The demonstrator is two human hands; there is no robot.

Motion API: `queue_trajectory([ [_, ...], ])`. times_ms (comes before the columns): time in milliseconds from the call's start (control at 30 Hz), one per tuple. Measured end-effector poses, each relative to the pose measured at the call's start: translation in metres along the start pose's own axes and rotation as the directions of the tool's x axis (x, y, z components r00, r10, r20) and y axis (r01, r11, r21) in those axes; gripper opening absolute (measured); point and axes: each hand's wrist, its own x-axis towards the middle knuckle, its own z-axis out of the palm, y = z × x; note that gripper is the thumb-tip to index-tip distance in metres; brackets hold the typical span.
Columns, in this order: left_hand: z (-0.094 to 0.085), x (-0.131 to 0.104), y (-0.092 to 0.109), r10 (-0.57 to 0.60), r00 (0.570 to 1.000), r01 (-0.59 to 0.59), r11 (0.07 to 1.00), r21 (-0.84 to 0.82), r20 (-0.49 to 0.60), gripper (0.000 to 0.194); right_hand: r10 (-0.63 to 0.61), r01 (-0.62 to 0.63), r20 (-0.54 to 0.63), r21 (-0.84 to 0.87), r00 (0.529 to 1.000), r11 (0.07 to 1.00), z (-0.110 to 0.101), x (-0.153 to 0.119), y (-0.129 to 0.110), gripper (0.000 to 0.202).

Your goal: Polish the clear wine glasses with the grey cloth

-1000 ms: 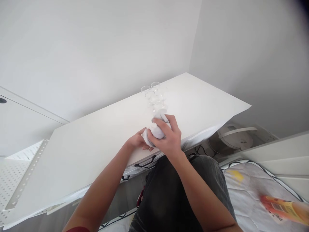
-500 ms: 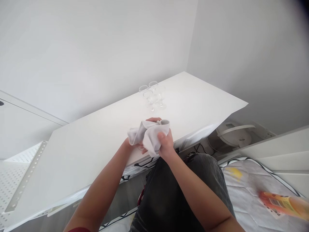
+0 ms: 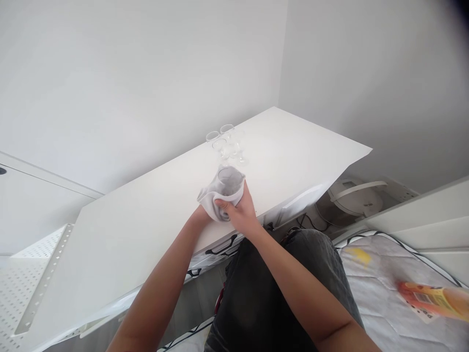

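Our left hand [image 3: 203, 214] disappears behind the pale grey cloth [image 3: 209, 199], so we cannot tell its grip. The cloth is bunched above the counter [image 3: 154, 220], stemmed glasses [image 3: 227, 148] standing at its twelve o'clock. At its four o'clock, our right hand [image 3: 241, 209] grasps it, thumb over the near fold.

Your right hand [image 3: 242, 211] clasps the white cloth [image 3: 209, 196], thumb on its near edge; your left hand [image 3: 203, 215] is largely hidden by it. Stemmed glasses [image 3: 220, 143] stand beyond, on the dresser top [image 3: 146, 215].
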Motion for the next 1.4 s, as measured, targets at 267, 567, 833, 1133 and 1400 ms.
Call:
queue_trajectory([
  [267,0.014,-0.002,0.02,0.154,0.973,-0.14,0.986,-0.092,0.173,0.066,0.301,-0.37,0.259,0.286,0.918,0.884,-0.036,0.015,-0.014,0.044],
  [567,0.013,-0.006,0.017,0.255,0.96,-0.237,0.96,-0.147,0.114,0.068,0.277,-0.183,0.343,-0.282,0.897,0.942,0.005,-0.002,0.002,0.035],
  [833,0.015,-0.005,0.021,0.295,0.95,-0.281,0.951,-0.126,0.105,0.057,0.326,-0.149,0.294,-0.494,0.898,0.856,0.002,-0.006,0.001,0.046],
  [1133,0.001,0.001,0.019,0.35,0.933,-0.344,0.935,-0.082,0.079,0.061,0.339,-0.126,0.281,-0.573,0.898,0.809,0.005,-0.01,-0.009,0.031],
  [1400,0.0,0.002,0.017,0.37,0.927,-0.367,0.928,-0.06,0.054,0.068,0.482,-0.462,0.532,-0.182,0.696,0.868,-0.001,-0.005,-0.013,0.049],
])
